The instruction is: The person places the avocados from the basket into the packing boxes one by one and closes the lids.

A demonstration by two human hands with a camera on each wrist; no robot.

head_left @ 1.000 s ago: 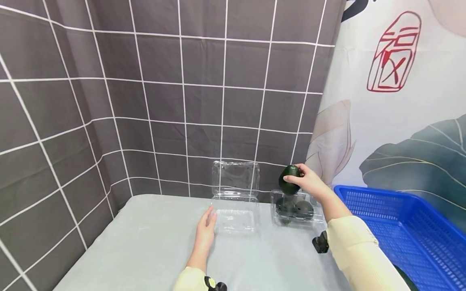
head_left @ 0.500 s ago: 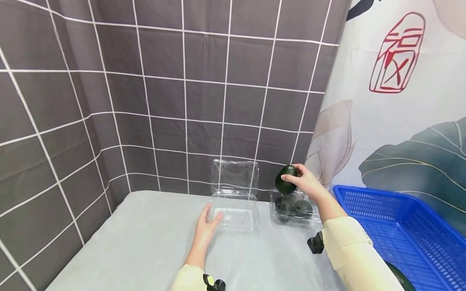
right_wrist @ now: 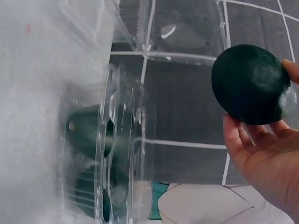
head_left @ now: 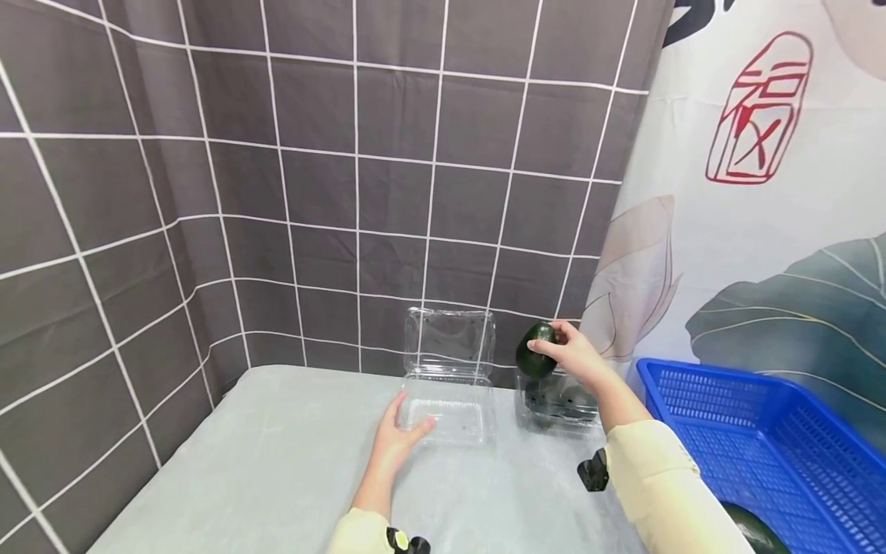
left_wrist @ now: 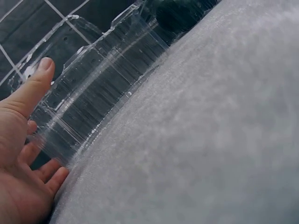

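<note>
Around the fruit box (head_left: 557,422), another box (head_left: 454,420) is standing left, a basket (head_left: 764,454) is lying right, and a curtain (head_left: 388,192) is hanging behind.

Right hand (head_left: 577,355) holding avocado (head_left: 534,354), blue basket (head_left: 702,392)

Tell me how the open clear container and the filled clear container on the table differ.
The open container has its lid raised upright at the back; the filled container appears closed.
The open container holds no fruit, while the filled container has dark green fruits inside.
The left hand is at the open container's left side; the filled container stands farther right, nearer the blue basket.
Both are see-through plastic.
</note>
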